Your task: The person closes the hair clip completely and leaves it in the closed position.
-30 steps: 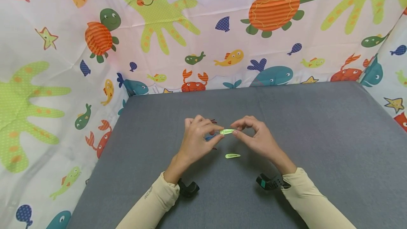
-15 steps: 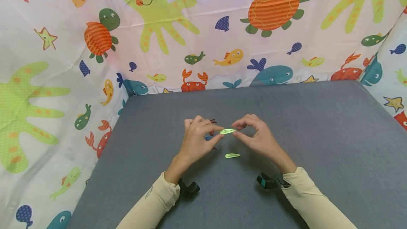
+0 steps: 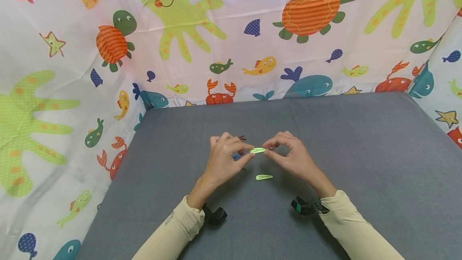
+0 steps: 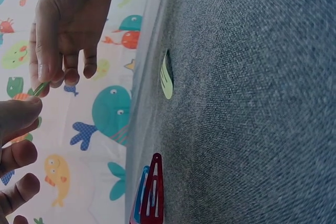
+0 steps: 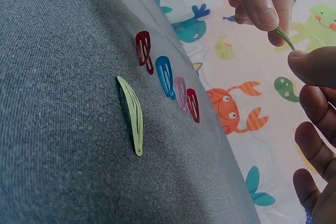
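A lime-green snap hair clip (image 3: 257, 150) is held level above the table between both hands. My left hand (image 3: 224, 152) pinches its left end between thumb and index finger. At its right end, my right hand (image 3: 293, 155) pinches the narrow tip with thumb and index finger; the remaining fingers are bent. The right wrist view shows the raised clip (image 5: 285, 38) edge-on, slightly bowed. A second lime-green clip (image 3: 264, 177) lies on the table below the hands. Behind my left hand, a blue clip (image 3: 238, 157) is partly hidden.
On the grey cloth-covered table (image 3: 361, 163), the right wrist view shows a dark red clip (image 5: 143, 48), a blue clip (image 5: 165, 74), a pink clip (image 5: 181, 92) and another red clip (image 5: 193, 105) in a row. A sea-animal curtain (image 3: 260, 51) borders the table.
Half a second ago the right index fingertip stood slightly off the clip; now it meets the clip's right end. The left hand and the clip on the table have stayed in place.
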Action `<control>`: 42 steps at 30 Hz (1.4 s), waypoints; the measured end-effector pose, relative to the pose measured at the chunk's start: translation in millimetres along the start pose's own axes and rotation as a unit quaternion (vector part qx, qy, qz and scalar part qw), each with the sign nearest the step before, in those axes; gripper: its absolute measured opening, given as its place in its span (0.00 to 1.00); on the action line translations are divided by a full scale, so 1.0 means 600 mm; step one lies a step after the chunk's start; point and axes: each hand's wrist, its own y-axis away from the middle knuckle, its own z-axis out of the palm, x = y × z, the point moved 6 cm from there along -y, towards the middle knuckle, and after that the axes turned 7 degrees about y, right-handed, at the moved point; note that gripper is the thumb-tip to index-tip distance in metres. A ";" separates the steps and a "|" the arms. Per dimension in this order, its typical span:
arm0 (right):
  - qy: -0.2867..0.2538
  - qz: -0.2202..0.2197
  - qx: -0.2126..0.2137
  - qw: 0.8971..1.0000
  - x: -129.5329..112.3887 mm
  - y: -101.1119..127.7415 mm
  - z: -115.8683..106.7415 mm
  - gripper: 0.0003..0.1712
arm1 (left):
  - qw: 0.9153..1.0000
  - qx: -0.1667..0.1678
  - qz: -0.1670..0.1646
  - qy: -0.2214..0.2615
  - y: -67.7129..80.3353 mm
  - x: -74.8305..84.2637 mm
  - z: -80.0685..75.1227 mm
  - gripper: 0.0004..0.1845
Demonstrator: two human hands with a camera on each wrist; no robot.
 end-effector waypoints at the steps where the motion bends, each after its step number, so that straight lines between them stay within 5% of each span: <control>1: 0.000 0.000 -0.001 1.000 0.000 0.000 0.000 0.06 | 1.000 -0.001 -0.002 0.002 0.000 0.000 0.001 0.09; 13: 0.022 0.009 -0.019 1.000 0.006 0.002 0.010 0.08 | 0.998 -0.036 -0.044 0.016 0.007 -0.011 0.016 0.09; 42: 0.057 -0.009 -0.042 0.997 0.033 0.009 0.031 0.08 | 0.996 -0.066 -0.049 -0.040 0.022 -0.022 0.045 0.05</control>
